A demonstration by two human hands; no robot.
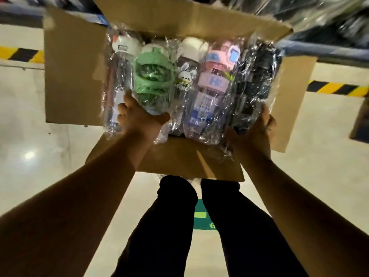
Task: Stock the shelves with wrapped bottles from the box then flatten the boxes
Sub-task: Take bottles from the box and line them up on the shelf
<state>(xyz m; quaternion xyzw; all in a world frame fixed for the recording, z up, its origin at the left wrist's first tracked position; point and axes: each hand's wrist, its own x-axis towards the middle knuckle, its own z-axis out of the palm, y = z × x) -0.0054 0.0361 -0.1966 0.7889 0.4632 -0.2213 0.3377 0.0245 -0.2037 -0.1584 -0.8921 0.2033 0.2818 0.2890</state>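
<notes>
Left hand: the left hand point(139, 118) reaches into the box and grips the lower end of the green plastic bottle point(151, 76). The thumb stretches under the base and the fingers curl up its left side.
Right hand: the right hand point(254, 132) grasps the lower end of the black bottle point(255, 76), which is wrapped in crinkled clear film. The fingers run up its right side and the thumb sits at its left.
Bottles held: the green one is second from the left in the box; the black one is at the far right, against the box wall.
Other bottles: a clear bottle with a white lid point(121, 62) lies at the far left, just beside the left hand's fingers. A clear bottle with a white cap and a rabbit picture point(184, 76) lies in the middle. A clear bottle with a pink and blue lid point(214, 82) lies between it and the black one.
Row: all five lie side by side in clear film, lids toward the far side.
Box: the brown cardboard box point(73, 76) has its four flaps spread open, and the near flap hangs over the person's knees. What the box rests on is hidden.
Legs: dark trousers point(175, 226) show below the near flap.
Floor: the pale glossy floor point(30, 126) carries yellow-and-black striped tape point(22, 54) at left and right, and a green marking point(200, 214) shows between the legs.
Shelf: a blue metal shelf rail point(323, 51) runs beyond the box, with blurred goods above it.
</notes>
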